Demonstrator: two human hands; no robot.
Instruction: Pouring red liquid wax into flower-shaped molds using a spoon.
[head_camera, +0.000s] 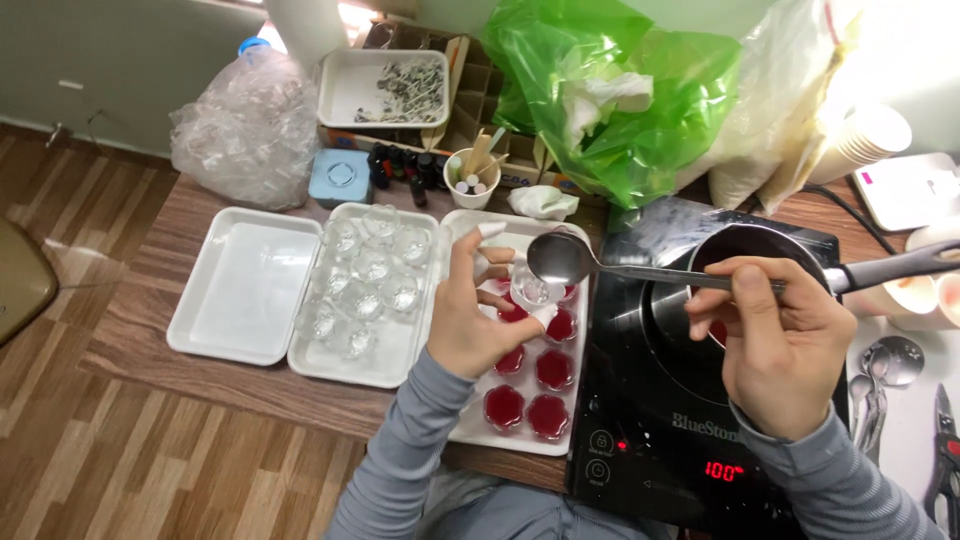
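Small clear plastic cup (533, 288), the thing being filled, is sitting pinched in the left hand (477, 320) above a white foam tray (470, 425) of cups holding red liquid (526, 390). Going from the left: an empty white foam tray (245, 285) is lying at the table's left end, and just beside it another tray is carrying a cluster of empty clear cups (365, 280). The left hand is rising from a grey sleeve with the palm turned toward the camera, its taped fingertips (490, 231) curling around the little cup and holding it upright. A metal spoon (560, 258) is hovering with its bowl right over the cup's mouth, held nearly level. The right hand (785, 345) is gripping the spoon's handle, thumb on top and fingers folded underneath, wrist bent above a black induction cooker (640, 420). A small dark saucepan (755, 250) is resting on that cooker, behind the right hand, its handle pointing right.
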